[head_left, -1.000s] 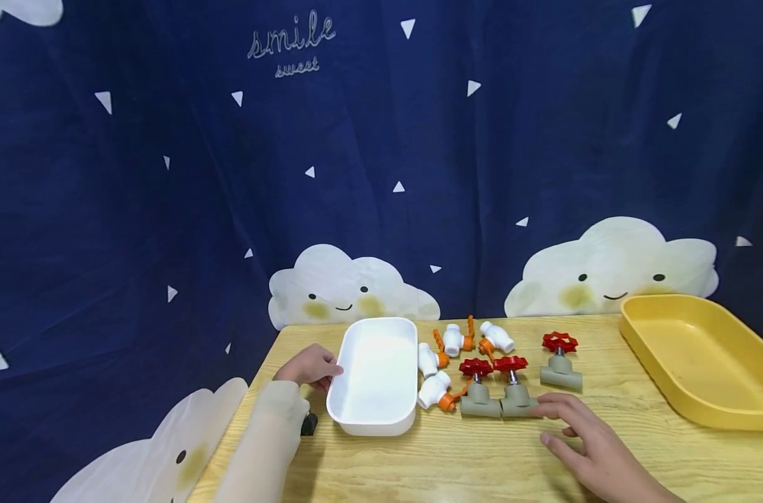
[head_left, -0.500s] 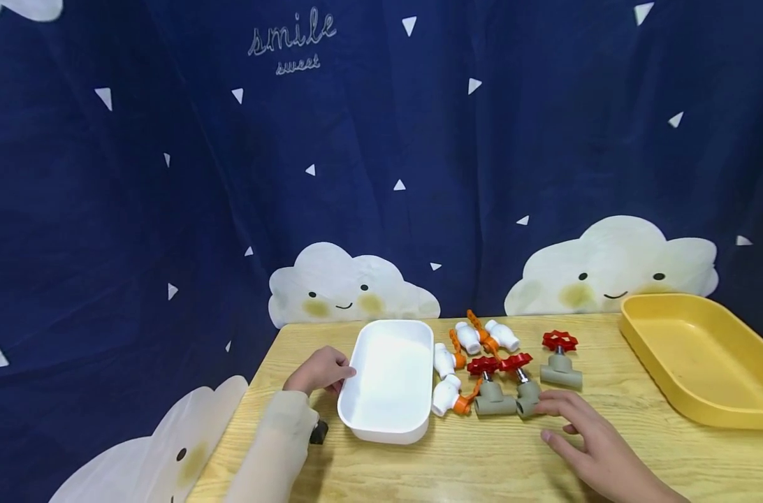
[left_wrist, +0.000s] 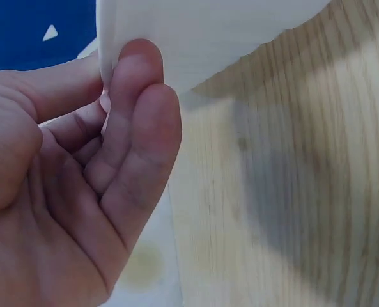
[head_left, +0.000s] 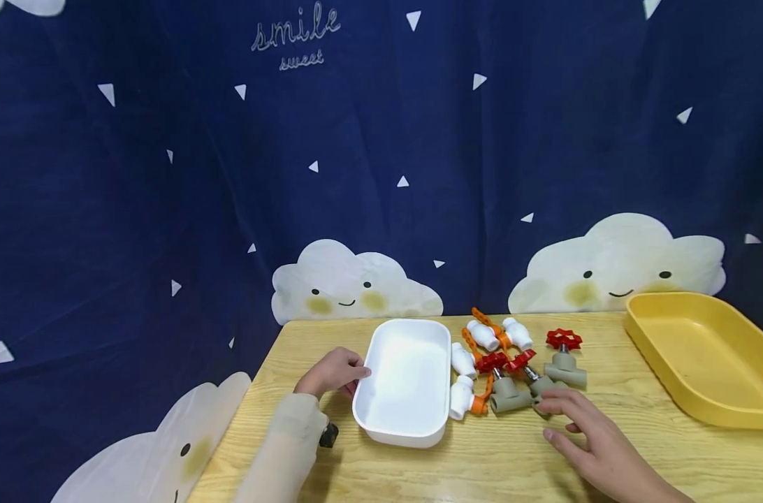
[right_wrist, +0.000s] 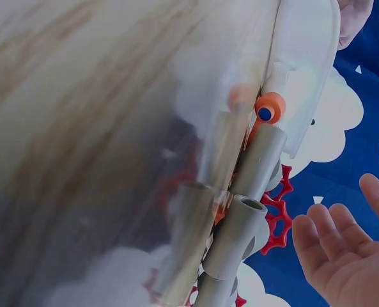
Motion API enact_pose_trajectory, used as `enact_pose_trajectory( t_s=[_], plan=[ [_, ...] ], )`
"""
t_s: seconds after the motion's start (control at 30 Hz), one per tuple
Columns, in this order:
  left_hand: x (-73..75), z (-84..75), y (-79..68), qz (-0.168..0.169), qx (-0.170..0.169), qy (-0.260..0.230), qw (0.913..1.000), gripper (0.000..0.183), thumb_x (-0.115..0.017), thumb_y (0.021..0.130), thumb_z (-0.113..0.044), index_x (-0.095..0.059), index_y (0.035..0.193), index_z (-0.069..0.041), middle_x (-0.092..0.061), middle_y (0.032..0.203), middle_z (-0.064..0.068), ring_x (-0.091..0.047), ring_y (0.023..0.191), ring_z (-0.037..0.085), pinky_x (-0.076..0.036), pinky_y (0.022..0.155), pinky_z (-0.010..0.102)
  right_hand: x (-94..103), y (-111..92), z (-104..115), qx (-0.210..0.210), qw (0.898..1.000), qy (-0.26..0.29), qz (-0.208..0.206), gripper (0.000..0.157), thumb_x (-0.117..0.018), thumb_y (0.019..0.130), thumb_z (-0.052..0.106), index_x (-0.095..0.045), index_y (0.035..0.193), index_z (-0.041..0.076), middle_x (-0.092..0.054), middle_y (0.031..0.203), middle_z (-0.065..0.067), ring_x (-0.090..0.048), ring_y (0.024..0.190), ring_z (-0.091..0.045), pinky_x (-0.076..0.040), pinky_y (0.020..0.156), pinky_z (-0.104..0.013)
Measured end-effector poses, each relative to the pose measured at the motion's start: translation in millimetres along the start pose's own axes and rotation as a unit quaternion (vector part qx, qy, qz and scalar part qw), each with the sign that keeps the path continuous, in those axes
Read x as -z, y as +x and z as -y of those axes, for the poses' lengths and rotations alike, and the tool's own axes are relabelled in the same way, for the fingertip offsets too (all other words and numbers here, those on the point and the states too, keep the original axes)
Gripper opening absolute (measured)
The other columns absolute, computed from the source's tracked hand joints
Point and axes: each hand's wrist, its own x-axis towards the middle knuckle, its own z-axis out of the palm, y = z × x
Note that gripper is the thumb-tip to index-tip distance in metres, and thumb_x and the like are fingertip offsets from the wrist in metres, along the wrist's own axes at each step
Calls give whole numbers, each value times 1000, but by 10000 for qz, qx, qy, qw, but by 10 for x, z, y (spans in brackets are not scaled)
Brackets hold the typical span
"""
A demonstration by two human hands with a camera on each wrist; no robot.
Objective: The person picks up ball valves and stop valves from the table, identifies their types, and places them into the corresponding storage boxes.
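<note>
Left hand (head_left: 335, 372) pinches white tub (head_left: 403, 381) by its rim; right hand (head_left: 594, 440), fingers spread, beside grey red-wheeled valve (head_left: 542, 385) (contact unclear).

On the table (head_left: 457, 471), the tray (head_left: 403, 377) sat between the left hand (head_left: 332, 372), at its left rim, and four lever valves (head_left: 462, 398). Two of these lay just beside its right wall, two farther back. Two wheel valves (head_left: 509, 397) stood to the right of the front pair; a third (head_left: 565, 372) stood behind them, farther right. The right hand (head_left: 585, 436) was just beside the middle one. The basin (head_left: 702, 349) occupied the table's right end, the curtain (head_left: 356, 140) behind everything.
</note>
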Motion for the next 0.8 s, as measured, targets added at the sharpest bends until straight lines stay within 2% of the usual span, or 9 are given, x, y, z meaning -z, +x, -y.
enact_pose_trajectory(
  t_s=[0.27,0.5,0.63,0.8],
  plan=[
    [-94,-74,28,315,-176,-180,9992,29,-64,96,-17,-54,71,-7,-58,58,4,-60,49,15,-59,56,36,7,-14,-39,124,9999,-44,-112,26,-68,94,19,-61,116,32,-58,127,0,-49,108,9,-53,68,-20],
    [-185,-87,84,532,-79,-510,9973,26,-65,95,-18,-55,74,-8,-60,59,4,-59,50,13,-59,57,35,8,-34,-58,216,9994,-89,-246,29,-70,92,16,-61,115,33,-59,125,1,-48,108,11,-52,68,-20],
    [-236,-103,104,626,-99,-646,9959,25,-65,96,-21,-55,76,-8,-60,60,4,-60,51,14,-59,57,34,16,-33,-58,153,9996,-95,-229,27,-70,93,17,-63,116,28,-59,127,0,-47,110,11,-52,68,-21],
    [-233,-80,96,800,-69,-666,9945,25,-63,97,-22,-55,78,-8,-61,62,4,-61,53,14,-60,59,34,42,-24,-58,70,9997,-177,-150,26,-69,93,19,-63,117,27,-59,129,-1,-48,110,9,-52,69,-21]
  ],
)
